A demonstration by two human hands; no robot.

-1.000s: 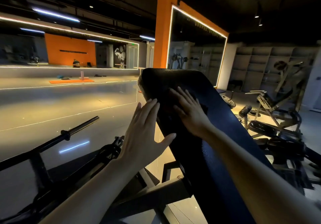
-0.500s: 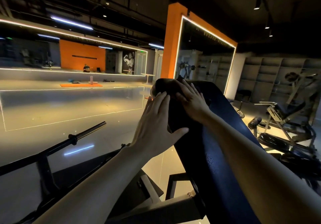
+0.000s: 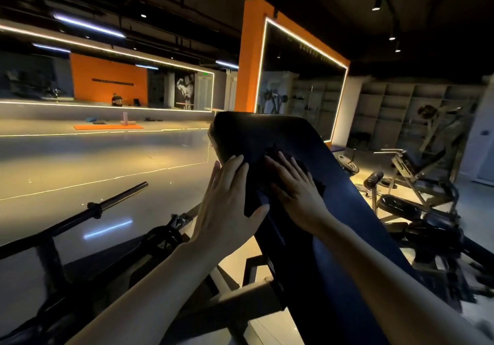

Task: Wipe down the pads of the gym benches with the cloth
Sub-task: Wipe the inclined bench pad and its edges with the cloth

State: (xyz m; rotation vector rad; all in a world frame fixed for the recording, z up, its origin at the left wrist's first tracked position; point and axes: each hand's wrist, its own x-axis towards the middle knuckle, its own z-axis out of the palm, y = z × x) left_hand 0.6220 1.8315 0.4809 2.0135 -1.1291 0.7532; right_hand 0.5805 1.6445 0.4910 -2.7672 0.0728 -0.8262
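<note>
A long dark blue bench pad [image 3: 334,184] slopes up and away from me in the middle of the head view. My right hand [image 3: 294,192] lies flat on the pad with straight fingers, pressing a dark cloth [image 3: 316,181] against it; most of the cloth is hidden under the hand. My left hand [image 3: 227,200] rests flat against the pad's left edge, fingers straight and pointing up, thumb spread across the pad's side.
A black barbell [image 3: 101,207] on its rack runs across the lower left. The bench's steel frame [image 3: 240,302] sits below my arms. Other weight machines [image 3: 417,184] crowd the right side. A lit mirror on an orange pillar [image 3: 248,58] stands behind the bench.
My right hand has slid the cloth down from the pad's top edge to partway along it. The left hand stays on the pad's left edge.
</note>
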